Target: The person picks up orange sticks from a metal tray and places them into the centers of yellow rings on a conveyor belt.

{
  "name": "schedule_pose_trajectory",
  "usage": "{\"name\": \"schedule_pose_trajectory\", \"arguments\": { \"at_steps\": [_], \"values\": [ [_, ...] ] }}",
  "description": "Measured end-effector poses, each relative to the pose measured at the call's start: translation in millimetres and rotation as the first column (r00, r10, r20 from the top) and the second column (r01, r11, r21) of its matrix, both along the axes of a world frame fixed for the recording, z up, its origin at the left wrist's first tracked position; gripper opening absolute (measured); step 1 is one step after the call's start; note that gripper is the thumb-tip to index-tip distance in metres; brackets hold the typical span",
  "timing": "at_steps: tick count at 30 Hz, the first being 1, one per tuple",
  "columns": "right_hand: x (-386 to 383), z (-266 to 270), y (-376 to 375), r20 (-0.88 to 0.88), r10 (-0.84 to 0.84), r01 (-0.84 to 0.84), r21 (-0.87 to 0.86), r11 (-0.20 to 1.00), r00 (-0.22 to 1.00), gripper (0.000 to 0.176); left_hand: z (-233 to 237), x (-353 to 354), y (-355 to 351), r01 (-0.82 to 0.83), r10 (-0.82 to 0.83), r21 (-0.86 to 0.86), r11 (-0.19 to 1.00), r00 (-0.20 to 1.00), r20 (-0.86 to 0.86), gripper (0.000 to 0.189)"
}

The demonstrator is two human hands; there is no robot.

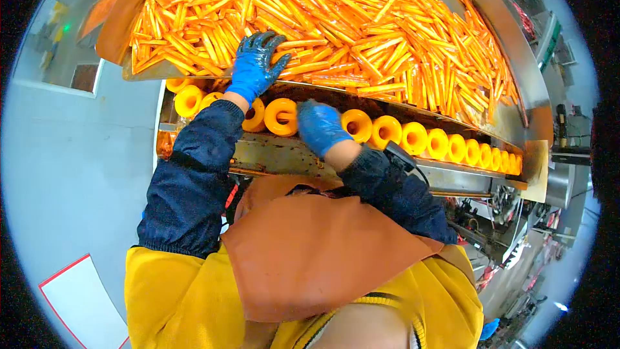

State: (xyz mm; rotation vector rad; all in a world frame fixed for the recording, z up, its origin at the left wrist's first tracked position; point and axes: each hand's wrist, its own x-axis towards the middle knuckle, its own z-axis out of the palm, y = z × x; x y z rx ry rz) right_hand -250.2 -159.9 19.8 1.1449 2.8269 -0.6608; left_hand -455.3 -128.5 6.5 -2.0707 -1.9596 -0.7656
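Oily orange food sticks lie heaped on a metal tray. My left hand, in a blue glove with dark, wet fingers, rests at the tray's near edge. Its thumb and fingers are spread on the sticks. Below the tray runs a row of yellow round funnel-like cups with holes. My right hand, also blue-gloved, is closed beside one yellow cup. What looks like a single orange stick reaches from that hand across the cup's hole. The fingertips are partly hidden.
The metal tray's raised side wall curves around at the right. A stained metal ledge runs in front of the cups. Machinery stands at the lower right. On the grey floor at the left lies a white, red-edged rectangle.
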Motion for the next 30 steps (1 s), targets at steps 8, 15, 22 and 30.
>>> {"name": "schedule_pose_trajectory", "arguments": {
  "at_steps": [8,15,22,30],
  "values": [
    [93,44,53,-0.114,-0.197,0.226,0.378,0.898,0.974,0.04,5,-1,0,-0.002,0.003,-0.057,0.998,1.0,0.019,0.042],
    [133,21,119,-0.007,0.025,-0.023,0.168,0.985,1.0,0.038,9,2,0,0.012,-0.011,0.03,0.999,0.999,-0.035,0.036],
    [145,64,110,-0.328,-0.282,0.303,0.013,0.953,0.902,0.033,12,3,-2,0.004,-0.004,-0.016,1.0,1.0,-0.003,0.037],
    [52,7,18,-0.483,-0.7,0.105,-0.78,0.617,0.526,0.021,9,2,-1,0.0,0.0,-0.051,0.999,1.0,0.002,0.038]
  ]
}}
